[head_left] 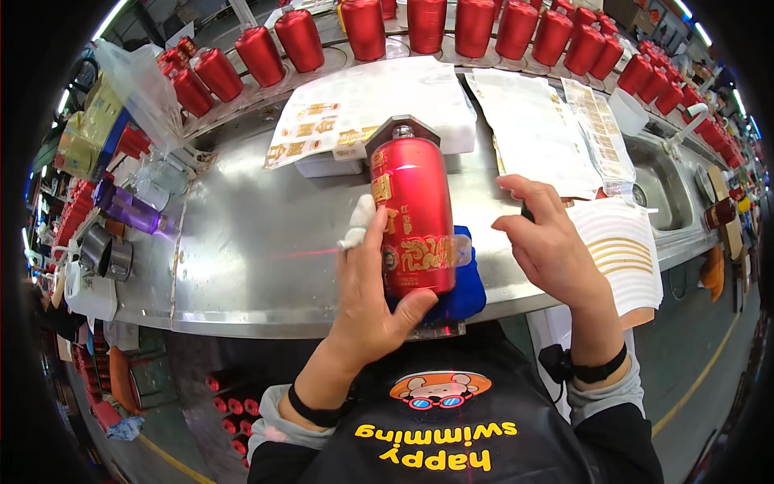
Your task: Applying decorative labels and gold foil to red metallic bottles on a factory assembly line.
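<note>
A glossy red bottle [419,210] with gold decals lies with its neck pointing away from me, against a dark angular holder [405,121]. My left hand [367,298] grips its left side, thumb near the base; a white cover wraps one fingertip. A small clear film tab [461,249] sticks out from the bottle's right side. Under the bottle shows a bunched blue cloth [472,286]. To the right, my right hand [552,242] hovers apart from the bottle, fingers spread and bent. Something small and dark shows behind its fingers; I cannot make out what.
White decal sheets [516,121] with gold prints lie across the steel table [242,234]. Several red bottles [300,40] stand in a curved row at the back. On the right are a sink [661,185] and a sheet with gold arcs [621,250]; a purple bottle [129,206] is on the left.
</note>
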`<act>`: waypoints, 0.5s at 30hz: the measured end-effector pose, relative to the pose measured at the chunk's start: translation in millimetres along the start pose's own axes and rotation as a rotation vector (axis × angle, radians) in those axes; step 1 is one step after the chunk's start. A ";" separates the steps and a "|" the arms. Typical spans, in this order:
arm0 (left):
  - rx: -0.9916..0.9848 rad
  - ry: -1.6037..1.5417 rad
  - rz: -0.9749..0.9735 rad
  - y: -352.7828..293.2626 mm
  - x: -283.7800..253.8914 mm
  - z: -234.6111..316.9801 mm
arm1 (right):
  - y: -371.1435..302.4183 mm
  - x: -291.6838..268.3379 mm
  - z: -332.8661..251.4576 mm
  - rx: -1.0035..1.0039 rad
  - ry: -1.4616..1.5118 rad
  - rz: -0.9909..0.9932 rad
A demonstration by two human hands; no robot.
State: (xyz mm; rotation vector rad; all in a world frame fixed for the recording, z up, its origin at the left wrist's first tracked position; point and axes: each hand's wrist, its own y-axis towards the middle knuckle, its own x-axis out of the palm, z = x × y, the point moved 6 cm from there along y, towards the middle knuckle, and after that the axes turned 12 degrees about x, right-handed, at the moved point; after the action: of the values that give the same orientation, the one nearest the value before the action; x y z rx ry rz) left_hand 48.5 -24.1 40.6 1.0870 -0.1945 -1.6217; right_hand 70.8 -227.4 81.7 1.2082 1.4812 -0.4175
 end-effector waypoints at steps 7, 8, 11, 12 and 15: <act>0.051 0.452 -0.190 -4.2 13.5 7.3 | -10.1 7.2 -23.1 0.290 0.865 0.352; 0.062 0.440 -0.172 -4.9 14.1 5.4 | -8.3 15.2 -28.3 0.340 0.857 0.277; 0.059 0.418 -0.151 -9.9 15.9 -1.2 | -1.8 32.1 -30.1 0.336 0.826 0.316; 0.047 0.405 -0.139 -12.0 15.5 -3.4 | -1.8 42.3 -26.5 0.374 0.807 0.277; 0.049 0.343 -0.078 -15.9 14.2 -8.3 | -17.9 71.7 6.4 0.624 0.918 0.323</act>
State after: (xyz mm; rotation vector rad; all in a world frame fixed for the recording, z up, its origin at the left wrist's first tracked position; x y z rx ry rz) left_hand 44.2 -26.9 18.2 1.4053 0.0351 -1.4770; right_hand 69.7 -207.9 10.1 2.3046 1.9186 -0.0782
